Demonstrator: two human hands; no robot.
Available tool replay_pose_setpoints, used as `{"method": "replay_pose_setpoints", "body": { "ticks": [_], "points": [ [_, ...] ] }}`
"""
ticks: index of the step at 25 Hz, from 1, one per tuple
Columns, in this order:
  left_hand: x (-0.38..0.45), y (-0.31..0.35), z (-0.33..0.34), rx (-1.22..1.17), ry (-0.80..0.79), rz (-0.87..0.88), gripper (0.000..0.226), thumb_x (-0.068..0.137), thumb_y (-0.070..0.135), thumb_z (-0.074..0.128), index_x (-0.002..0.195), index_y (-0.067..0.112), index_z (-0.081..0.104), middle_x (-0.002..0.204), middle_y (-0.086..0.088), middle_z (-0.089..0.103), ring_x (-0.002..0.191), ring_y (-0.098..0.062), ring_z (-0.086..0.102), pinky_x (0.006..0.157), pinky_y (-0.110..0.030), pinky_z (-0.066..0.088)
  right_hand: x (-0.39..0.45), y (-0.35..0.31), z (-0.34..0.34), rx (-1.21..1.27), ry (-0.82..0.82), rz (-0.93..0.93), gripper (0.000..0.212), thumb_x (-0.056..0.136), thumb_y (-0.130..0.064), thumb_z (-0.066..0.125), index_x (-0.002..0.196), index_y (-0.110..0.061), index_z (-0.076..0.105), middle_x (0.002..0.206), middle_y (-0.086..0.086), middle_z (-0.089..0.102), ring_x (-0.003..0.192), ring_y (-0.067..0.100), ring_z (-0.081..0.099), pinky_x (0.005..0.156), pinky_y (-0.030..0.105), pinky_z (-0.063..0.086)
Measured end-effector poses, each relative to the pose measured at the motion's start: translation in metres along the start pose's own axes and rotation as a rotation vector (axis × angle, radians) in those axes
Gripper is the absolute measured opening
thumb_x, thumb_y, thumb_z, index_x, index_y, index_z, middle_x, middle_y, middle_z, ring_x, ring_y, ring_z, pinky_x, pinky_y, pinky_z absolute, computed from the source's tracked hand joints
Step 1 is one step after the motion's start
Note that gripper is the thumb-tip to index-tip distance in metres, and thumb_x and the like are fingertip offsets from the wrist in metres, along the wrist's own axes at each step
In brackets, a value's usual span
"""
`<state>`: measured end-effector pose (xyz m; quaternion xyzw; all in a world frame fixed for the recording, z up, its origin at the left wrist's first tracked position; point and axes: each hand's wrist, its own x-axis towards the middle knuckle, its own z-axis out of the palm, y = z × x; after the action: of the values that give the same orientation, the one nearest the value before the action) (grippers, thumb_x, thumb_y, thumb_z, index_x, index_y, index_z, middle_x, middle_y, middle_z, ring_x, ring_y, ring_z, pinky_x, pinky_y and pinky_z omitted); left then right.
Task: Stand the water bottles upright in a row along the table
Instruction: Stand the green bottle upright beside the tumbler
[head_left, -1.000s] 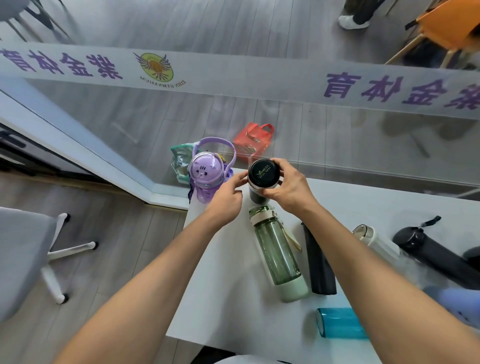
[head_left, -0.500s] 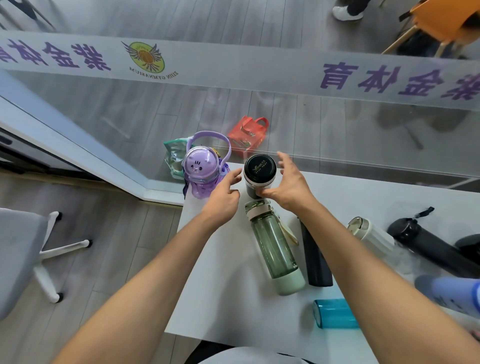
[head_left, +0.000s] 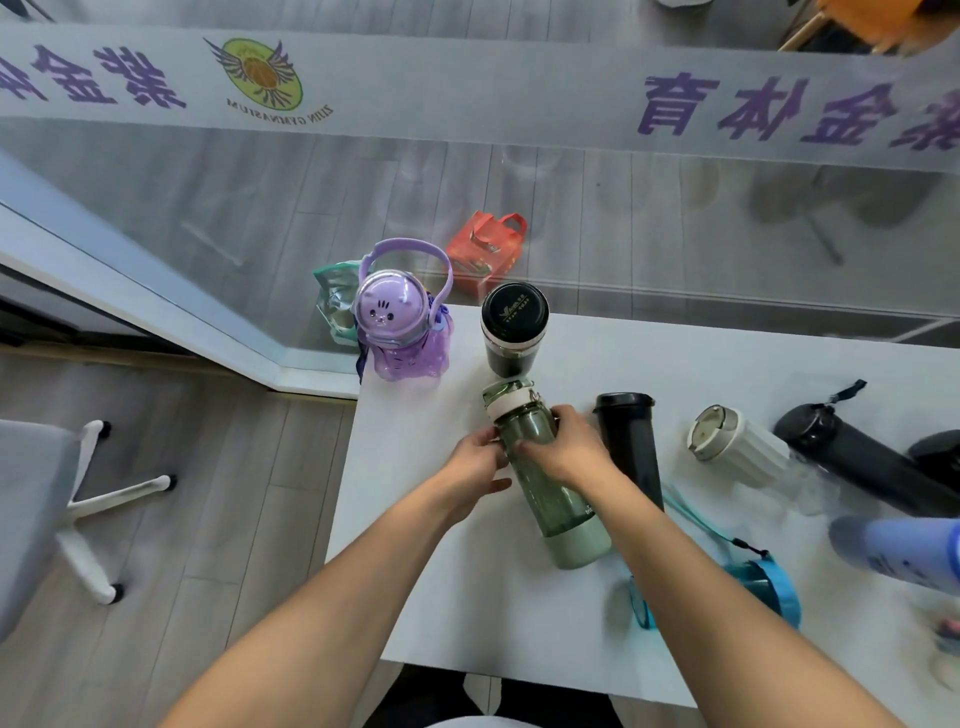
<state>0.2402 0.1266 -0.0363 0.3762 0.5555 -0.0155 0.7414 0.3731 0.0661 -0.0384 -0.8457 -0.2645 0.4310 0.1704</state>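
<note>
A green translucent bottle (head_left: 556, 504) lies on its side on the white table (head_left: 447, 587), cap pointing away from me. My right hand (head_left: 569, 449) wraps over its upper body. My left hand (head_left: 475, 465) touches its left side near the neck. A purple cartoon bottle (head_left: 402, 332) and a black-lidded tumbler (head_left: 513, 327) stand upright at the table's far left corner. Lying flat to the right are a slim black bottle (head_left: 631, 452), a white ribbed bottle (head_left: 737, 449), a black flask (head_left: 862, 462), a lilac bottle (head_left: 904, 553) and a teal bottle (head_left: 763, 587).
A glass wall with a printed band (head_left: 467, 88) runs behind the table. A red bag (head_left: 485, 249) and a green bag (head_left: 335, 296) sit on the floor beyond the glass. An office chair's white base (head_left: 98, 499) stands left of the table.
Both hands let go of the black-lidded tumbler, which now stands upright, and came back toward me onto the lying green bottle.
</note>
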Motion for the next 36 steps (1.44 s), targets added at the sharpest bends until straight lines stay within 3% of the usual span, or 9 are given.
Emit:
{"method": "replay_pose_setpoints", "body": {
  "ticks": [6, 10, 13, 16, 23, 26, 29, 32, 36],
  "points": [
    [-0.041, -0.012, -0.008, -0.063, 0.021, 0.163, 0.037, 0.093, -0.007, 0.040, 0.118, 0.015, 0.056, 0.115, -0.007, 0.061, 0.106, -0.022, 0.054, 0.090, -0.042, 0.051, -0.042, 0.001, -0.003, 0.148, 0.090, -0.104, 0.085, 0.063, -0.049, 0.085, 0.134, -0.022, 0.048, 0.125, -0.003, 0.061, 0.104, 0.012, 0.056, 0.084, 0.024, 0.041],
    [-0.070, -0.012, -0.007, -0.005, -0.053, 0.332, 0.048, 0.088, -0.014, 0.034, 0.120, 0.014, 0.055, 0.116, -0.006, 0.063, 0.108, -0.020, 0.059, 0.094, -0.044, 0.051, -0.076, -0.002, -0.008, 0.120, 0.220, -0.207, 0.091, 0.064, -0.050, 0.087, 0.140, -0.027, 0.044, 0.127, -0.003, 0.048, 0.115, 0.013, 0.051, 0.096, 0.026, 0.043],
    [-0.087, -0.014, -0.004, 0.127, -0.126, 0.435, 0.050, 0.088, -0.013, 0.034, 0.120, 0.020, 0.056, 0.118, 0.000, 0.065, 0.112, -0.016, 0.061, 0.094, -0.041, 0.054, -0.098, 0.000, -0.019, 0.156, 0.328, -0.252, 0.075, 0.063, -0.046, 0.090, 0.125, -0.029, 0.051, 0.113, -0.004, 0.053, 0.103, 0.013, 0.056, 0.079, 0.017, 0.043],
    [-0.098, -0.013, -0.003, 0.242, -0.181, 0.526, 0.052, 0.091, -0.008, 0.034, 0.129, 0.022, 0.054, 0.126, 0.007, 0.062, 0.117, -0.009, 0.059, 0.092, -0.034, 0.055, -0.122, 0.008, -0.026, 0.266, 0.410, -0.279, 0.064, 0.057, -0.047, 0.091, 0.109, -0.036, 0.055, 0.103, -0.014, 0.066, 0.095, 0.006, 0.064, 0.077, 0.023, 0.053],
    [-0.115, -0.003, 0.001, 0.322, -0.209, 0.602, 0.056, 0.092, -0.010, 0.029, 0.133, 0.021, 0.052, 0.129, 0.008, 0.059, 0.118, -0.009, 0.058, 0.094, -0.032, 0.053, -0.148, 0.006, -0.030, 0.382, 0.456, -0.344, 0.063, 0.054, -0.051, 0.083, 0.108, -0.037, 0.054, 0.101, -0.013, 0.068, 0.092, 0.001, 0.064, 0.073, 0.017, 0.052],
    [-0.117, 0.012, 0.008, 0.270, -0.220, 0.641, 0.058, 0.091, -0.011, 0.029, 0.130, 0.025, 0.053, 0.123, 0.015, 0.061, 0.113, -0.007, 0.061, 0.092, -0.030, 0.055, -0.140, -0.001, -0.050, 0.404, 0.452, -0.383, 0.060, 0.058, -0.037, 0.089, 0.109, -0.034, 0.056, 0.101, -0.013, 0.070, 0.093, 0.004, 0.066, 0.078, 0.024, 0.055],
    [-0.112, 0.045, 0.028, 0.261, -0.185, 0.706, 0.057, 0.091, -0.010, 0.030, 0.129, 0.027, 0.053, 0.117, 0.025, 0.062, 0.101, 0.002, 0.064, 0.092, -0.032, 0.055, -0.122, -0.013, -0.086, 0.443, 0.478, -0.431, 0.061, 0.061, -0.026, 0.092, 0.110, -0.037, 0.058, 0.100, -0.017, 0.070, 0.089, -0.008, 0.064, 0.075, 0.015, 0.052],
    [-0.099, 0.081, 0.054, 0.269, -0.121, 0.717, 0.057, 0.090, -0.011, 0.028, 0.131, 0.022, 0.051, 0.130, 0.013, 0.056, 0.089, 0.011, 0.064, 0.078, -0.018, 0.053, -0.095, -0.021, -0.124, 0.462, 0.452, -0.468, 0.060, 0.063, -0.022, 0.091, 0.112, -0.034, 0.059, 0.102, -0.016, 0.070, 0.089, -0.009, 0.062, 0.075, 0.014, 0.052],
    [-0.072, 0.109, 0.085, 0.235, -0.050, 0.684, 0.056, 0.088, -0.013, 0.026, 0.113, 0.029, 0.054, 0.125, 0.005, 0.057, 0.096, -0.001, 0.059, 0.063, -0.010, 0.049, -0.053, -0.019, -0.160, 0.425, 0.393, -0.527, 0.060, 0.063, -0.022, 0.092, 0.112, -0.032, 0.058, 0.100, -0.016, 0.067, 0.086, -0.015, 0.061, 0.069, 0.005, 0.047]
  ]
}}
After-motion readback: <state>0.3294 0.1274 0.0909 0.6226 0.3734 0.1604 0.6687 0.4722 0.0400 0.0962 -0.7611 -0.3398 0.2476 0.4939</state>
